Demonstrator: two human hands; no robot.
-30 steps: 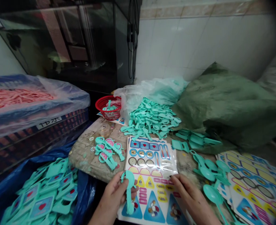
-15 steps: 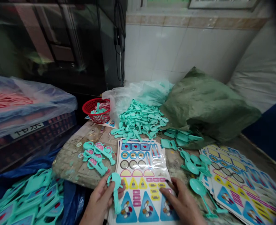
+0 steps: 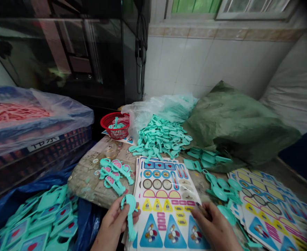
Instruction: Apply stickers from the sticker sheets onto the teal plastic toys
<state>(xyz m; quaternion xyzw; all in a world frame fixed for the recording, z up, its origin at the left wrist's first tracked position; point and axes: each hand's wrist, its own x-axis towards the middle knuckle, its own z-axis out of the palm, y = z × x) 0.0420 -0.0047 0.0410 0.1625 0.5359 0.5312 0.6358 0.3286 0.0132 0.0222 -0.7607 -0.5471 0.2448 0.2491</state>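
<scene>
Lower centre: toy [image 3: 130, 215] was pinched by left hand [image 3: 113, 220] | lower right: right hand [image 3: 215, 226] was curled over sheet [image 3: 157, 196], grip indeterminable | hazard: creasing was risked through hard pressing

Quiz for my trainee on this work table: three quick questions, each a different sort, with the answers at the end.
1. Which does the left hand hold? A) a paintbrush B) a teal plastic piece C) a pill bottle
2. True or false: the red basket holds teal pieces.
3. Fill in: on the sticker sheet between the hands, the large blue shapes along the bottom are ____.
Key: 1 B; 2 true; 3 triangles.
</scene>
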